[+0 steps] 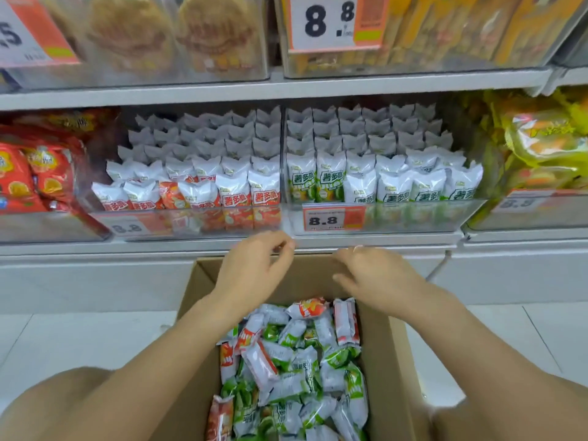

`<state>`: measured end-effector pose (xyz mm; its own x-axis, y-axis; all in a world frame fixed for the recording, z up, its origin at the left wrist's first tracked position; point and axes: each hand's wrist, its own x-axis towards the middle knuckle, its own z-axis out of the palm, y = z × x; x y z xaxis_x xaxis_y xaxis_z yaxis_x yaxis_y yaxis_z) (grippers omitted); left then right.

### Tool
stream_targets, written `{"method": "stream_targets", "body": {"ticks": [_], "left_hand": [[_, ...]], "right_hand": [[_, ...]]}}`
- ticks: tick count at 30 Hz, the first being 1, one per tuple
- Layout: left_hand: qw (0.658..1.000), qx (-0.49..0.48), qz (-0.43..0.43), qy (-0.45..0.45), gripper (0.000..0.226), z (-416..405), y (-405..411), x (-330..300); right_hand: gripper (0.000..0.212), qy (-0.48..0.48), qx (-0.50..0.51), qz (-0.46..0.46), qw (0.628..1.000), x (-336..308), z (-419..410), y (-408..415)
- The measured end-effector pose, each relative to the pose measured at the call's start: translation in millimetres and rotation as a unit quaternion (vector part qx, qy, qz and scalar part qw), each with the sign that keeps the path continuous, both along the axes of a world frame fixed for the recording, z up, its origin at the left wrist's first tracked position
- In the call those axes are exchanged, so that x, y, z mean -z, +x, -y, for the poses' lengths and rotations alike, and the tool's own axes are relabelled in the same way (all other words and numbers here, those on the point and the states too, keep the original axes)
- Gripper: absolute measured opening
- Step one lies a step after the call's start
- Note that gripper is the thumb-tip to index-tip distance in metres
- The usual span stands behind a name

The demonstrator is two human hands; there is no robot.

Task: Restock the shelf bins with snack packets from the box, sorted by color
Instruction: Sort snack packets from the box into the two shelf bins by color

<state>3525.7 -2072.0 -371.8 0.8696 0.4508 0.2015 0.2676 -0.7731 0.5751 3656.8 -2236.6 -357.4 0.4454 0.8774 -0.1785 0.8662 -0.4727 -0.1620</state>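
Observation:
An open cardboard box point(394, 361) stands on the floor below me, holding several loose white snack packets with red point(307, 307) or green point(340, 356) print. On the shelf above, a clear bin point(191, 222) holds rows of red-print packets point(234, 194). The clear bin point(413, 218) to its right holds green-print packets point(393, 187). My left hand point(254, 268) hovers over the box's far edge, fingers loosely curled, holding nothing. My right hand point(372, 275) hovers beside it, fingers relaxed and empty.
A bin of red snack bags point(35, 176) sits at the left and yellow bags point(541, 148) at the right. Price tags reading 8.8 point(331, 219) hang on the bin fronts. An upper shelf point(286, 87) carries more clear bins. White floor tiles point(63, 342) surround the box.

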Motion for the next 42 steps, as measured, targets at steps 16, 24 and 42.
{"method": "stream_targets", "body": {"ticks": [16, 24, 42], "left_hand": [[0.83, 0.02, -0.546, -0.113, 0.028, 18.0, -100.4, 236.8], [0.85, -0.219, -0.457, -0.145, 0.046, 22.3, -101.3, 263.3], [0.84, -0.318, -0.374, -0.231, 0.067, -66.8, -39.4, 272.4]], "right_hand": [[0.032, -0.346, -0.015, -0.171, 0.922, 247.7, 16.7, -103.8], [0.068, -0.227, 0.115, -0.278, 0.926, 299.0, -10.0, -100.2], [0.011, -0.053, 0.333, -0.506, 0.794, 319.0, -15.7, -100.8]]}}
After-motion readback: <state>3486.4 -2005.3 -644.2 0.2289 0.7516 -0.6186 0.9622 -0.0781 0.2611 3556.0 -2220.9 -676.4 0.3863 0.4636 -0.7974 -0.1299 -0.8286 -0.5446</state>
